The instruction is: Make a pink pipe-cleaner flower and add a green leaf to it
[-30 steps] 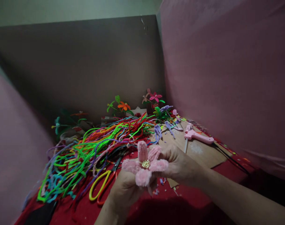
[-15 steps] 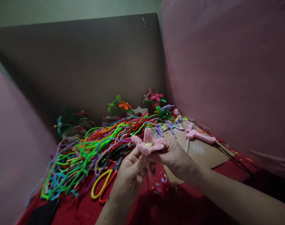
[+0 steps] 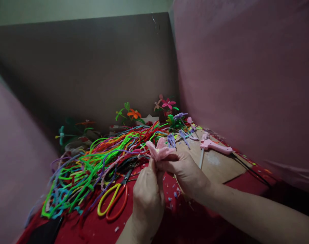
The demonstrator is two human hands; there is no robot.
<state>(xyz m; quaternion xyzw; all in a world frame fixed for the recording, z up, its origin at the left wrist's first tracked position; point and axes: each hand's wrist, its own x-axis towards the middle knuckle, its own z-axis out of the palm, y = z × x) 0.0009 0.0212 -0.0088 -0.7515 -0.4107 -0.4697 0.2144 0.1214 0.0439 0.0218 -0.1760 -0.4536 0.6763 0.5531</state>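
Observation:
A pink pipe-cleaner flower (image 3: 159,149) with fuzzy petals is held up in the middle, between both hands. My left hand (image 3: 148,195) is closed under it, its fingertips pinching the underside of the bloom; the stem is hidden by the hand. My right hand (image 3: 186,173) pinches a petal on the right side between thumb and fingers. The pale yellow centre is mostly covered by the raised petals. Just left of my left hand lie scissors (image 3: 112,202) with yellow and red handles.
A large heap of coloured pipe cleaners (image 3: 93,179) spreads over the red cloth (image 3: 93,230) at the left. On the right, a pink glue gun (image 3: 216,147) rests on a brown board (image 3: 220,171). Purple petals (image 3: 184,138) lie behind it; finished flowers (image 3: 134,114) stand farther back.
My left hand has turned so its back now shows, and the flower has tilted with its petals folded more upward. My right hand keeps its pinch on the flower.

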